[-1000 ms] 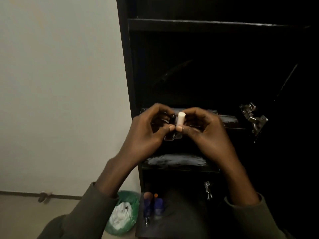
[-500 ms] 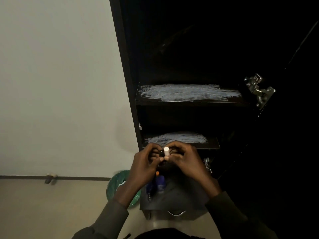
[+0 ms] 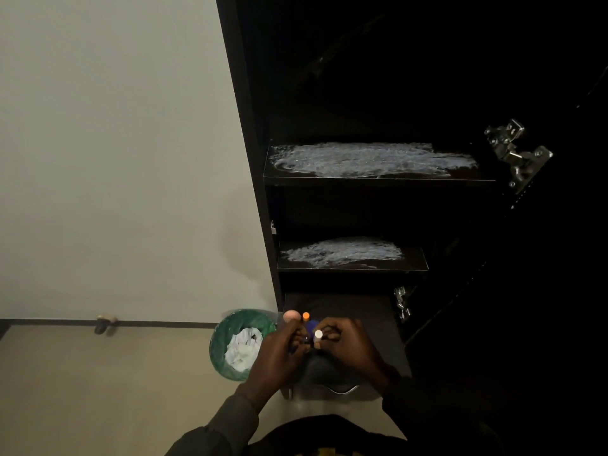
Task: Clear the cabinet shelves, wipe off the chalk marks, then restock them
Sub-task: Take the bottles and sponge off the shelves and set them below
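Both hands, left hand (image 3: 276,352) and right hand (image 3: 350,348), pinch a stubby white chalk stick (image 3: 318,335) (cylindrical); dusty chalk smears (image 3: 371,159) coat the black shelves (image 3: 378,182).

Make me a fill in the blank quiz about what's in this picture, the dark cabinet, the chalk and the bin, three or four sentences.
1. The white smears of chalk lie on ____ shelves of the tall black cabinet.
2. The short white chalk stick is pinched between the left hand and the ____ hand.
3. The round green waste bin holds crumpled ____ paper.
4. The bin stands to the ____ of the cabinet.

Missing words: two; right; white; left
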{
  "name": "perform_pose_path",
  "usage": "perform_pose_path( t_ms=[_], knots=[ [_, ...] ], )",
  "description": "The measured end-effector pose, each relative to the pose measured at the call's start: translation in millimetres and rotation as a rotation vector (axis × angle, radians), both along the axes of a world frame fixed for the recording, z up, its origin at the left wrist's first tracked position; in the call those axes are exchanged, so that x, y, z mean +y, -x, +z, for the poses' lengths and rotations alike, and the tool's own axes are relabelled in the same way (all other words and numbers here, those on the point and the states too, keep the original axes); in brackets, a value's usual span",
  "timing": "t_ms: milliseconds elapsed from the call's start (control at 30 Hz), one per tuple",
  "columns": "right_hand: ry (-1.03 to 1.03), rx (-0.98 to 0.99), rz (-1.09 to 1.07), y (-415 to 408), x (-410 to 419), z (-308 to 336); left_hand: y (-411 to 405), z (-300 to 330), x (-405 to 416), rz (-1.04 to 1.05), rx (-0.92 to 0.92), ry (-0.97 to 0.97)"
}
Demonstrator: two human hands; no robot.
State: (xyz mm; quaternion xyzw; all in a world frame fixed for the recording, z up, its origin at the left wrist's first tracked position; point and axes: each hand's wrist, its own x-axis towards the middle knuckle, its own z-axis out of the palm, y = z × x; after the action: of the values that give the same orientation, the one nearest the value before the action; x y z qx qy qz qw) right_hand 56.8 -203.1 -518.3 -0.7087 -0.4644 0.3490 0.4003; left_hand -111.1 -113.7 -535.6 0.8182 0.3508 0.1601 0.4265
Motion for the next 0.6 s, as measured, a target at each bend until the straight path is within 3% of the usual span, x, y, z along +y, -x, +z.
perform_pose_path(
  t_ms=[400,600],
  knots=[
    [0.226,-0.333,0.140,0,0,-43,0,-40,0,-0.148,0.158,-0.122],
    [0.236,-0.373,0.097,-1,3,-54,-3,-58,6,-0.128,0.220,-0.180]
  ],
)
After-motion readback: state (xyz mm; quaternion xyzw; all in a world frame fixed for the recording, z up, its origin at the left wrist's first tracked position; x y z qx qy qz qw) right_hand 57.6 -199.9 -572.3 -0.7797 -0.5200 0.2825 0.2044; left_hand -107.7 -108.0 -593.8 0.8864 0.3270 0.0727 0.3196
